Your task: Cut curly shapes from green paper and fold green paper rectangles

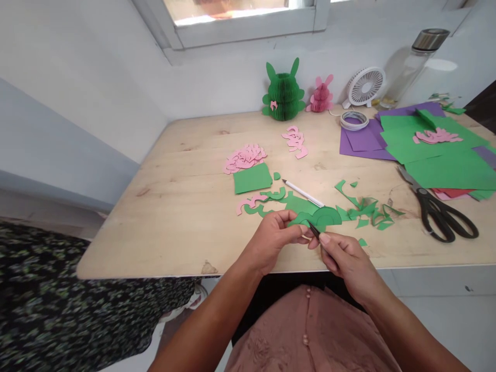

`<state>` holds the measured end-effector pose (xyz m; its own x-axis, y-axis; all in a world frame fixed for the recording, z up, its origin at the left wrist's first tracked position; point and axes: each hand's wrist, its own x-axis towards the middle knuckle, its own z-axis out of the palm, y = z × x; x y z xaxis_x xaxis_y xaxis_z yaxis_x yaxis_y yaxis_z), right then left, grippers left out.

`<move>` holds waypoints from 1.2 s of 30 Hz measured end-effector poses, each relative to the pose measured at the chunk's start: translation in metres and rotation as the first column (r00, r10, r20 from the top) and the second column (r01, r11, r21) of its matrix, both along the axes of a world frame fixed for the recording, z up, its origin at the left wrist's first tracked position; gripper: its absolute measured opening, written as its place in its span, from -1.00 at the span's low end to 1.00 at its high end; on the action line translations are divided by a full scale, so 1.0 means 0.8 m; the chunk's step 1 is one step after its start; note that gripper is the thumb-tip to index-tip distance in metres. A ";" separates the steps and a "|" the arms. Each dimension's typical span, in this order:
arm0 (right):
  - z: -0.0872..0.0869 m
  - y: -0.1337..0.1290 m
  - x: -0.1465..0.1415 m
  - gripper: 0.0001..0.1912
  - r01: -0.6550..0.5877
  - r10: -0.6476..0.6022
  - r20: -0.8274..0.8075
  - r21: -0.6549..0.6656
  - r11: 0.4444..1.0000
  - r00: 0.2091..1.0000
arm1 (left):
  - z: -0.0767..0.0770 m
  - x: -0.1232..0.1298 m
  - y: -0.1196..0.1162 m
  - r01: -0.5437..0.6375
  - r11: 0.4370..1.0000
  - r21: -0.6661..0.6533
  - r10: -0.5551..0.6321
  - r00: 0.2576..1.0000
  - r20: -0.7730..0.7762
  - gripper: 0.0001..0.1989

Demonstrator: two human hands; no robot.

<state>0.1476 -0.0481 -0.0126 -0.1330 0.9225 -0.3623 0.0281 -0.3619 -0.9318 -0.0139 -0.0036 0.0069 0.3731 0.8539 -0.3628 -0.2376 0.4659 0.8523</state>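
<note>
My left hand (281, 235) pinches a green paper piece (327, 216) with rounded, scalloped edges near the table's front. In my right hand (343, 250) is a thin dark pointed tool (313, 230), its tip against the paper; whether it is a small pair of scissors or a blade I cannot tell. Just behind the hands lies a white pen (304, 192). Green curved cut-outs (253, 209) and a wavy pink strip (251, 201) rest to the left, and green scraps (364, 206) to the right. A green paper rectangle (252, 179) sits beside a pile of pink cut-outs (248, 156).
Large black-handled scissors (437, 206) lie at right by stacked green sheets (457, 168) and purple sheets (364, 139). At the back stand a green paper rabbit (285, 95), a pink one (321, 95), a white fan (366, 87) and a glass bottle (411, 67). A tape roll (354, 121) rests nearby.
</note>
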 end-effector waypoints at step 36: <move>0.001 -0.001 0.000 -0.52 0.023 -0.023 -0.006 -0.006 1.000 1.000 | 0.004 0.003 -0.002 -0.015 1.000 -0.009 0.015 1.000 -0.003 -0.81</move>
<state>0.1473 -0.0487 -0.0115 -0.1143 0.9233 -0.3667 0.0142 -0.3676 -0.9299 -0.0115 -0.0050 0.0105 0.3594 0.8560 -0.3716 -0.2425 0.4701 0.8486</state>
